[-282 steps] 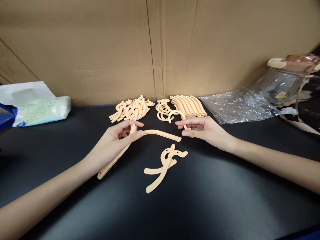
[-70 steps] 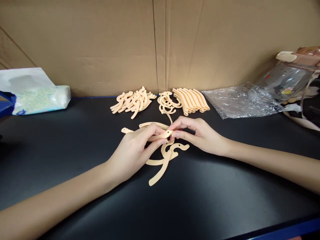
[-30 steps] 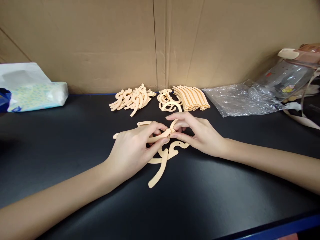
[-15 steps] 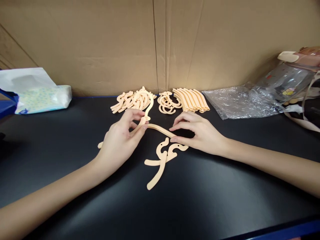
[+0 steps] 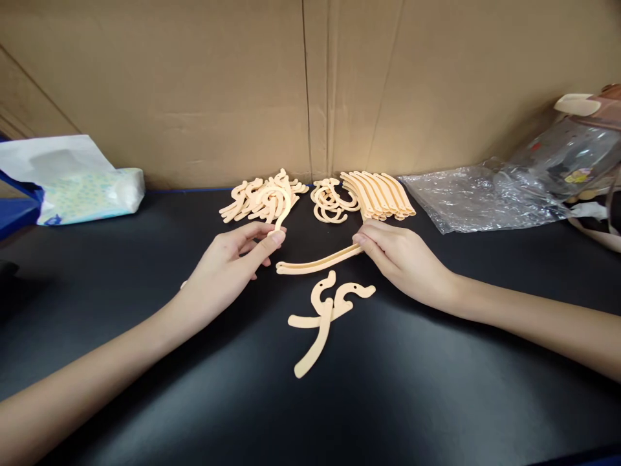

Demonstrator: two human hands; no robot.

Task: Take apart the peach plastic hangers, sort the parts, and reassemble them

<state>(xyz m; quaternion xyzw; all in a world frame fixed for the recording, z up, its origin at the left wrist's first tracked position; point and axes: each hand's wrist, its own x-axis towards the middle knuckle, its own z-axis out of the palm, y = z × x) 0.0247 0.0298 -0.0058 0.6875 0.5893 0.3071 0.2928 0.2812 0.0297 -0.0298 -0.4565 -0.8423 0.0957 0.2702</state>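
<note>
My left hand (image 5: pixel 228 259) is closed, with thumb and fingers pinching a peach-coloured hook-shaped plastic piece (image 5: pixel 286 212). The hook's curved top rises above my fingertips. A pale tip (image 5: pixel 183 285) shows beyond my left wrist; whether it belongs to the held piece I cannot tell. In my right hand (image 5: pixel 400 255), also closed, is the right end of a long curved hanger arm (image 5: pixel 317 264) with a groove along it. Its left end points towards my left hand, apart from it. Nearer me, two hook-shaped pieces with tails (image 5: pixel 323 320) lie crossed on the black table (image 5: pixel 388 388).
A heap of peach hook-shaped pieces (image 5: pixel 257 200) lies at the back, beside a small pile of curved pieces (image 5: pixel 330 200) and a row of hanger arms (image 5: pixel 381 194). Clear plastic wrap (image 5: pixel 451 200) and a bottle (image 5: pixel 572 149) are right; a tissue pack (image 5: pixel 92 194) is left. Cardboard (image 5: pixel 194 84) stands behind.
The hanger arm has turned: its left end now lies lower and apart from my left hand, with its right end in my right hand. My left hand has shifted slightly with the hook-shaped piece.
</note>
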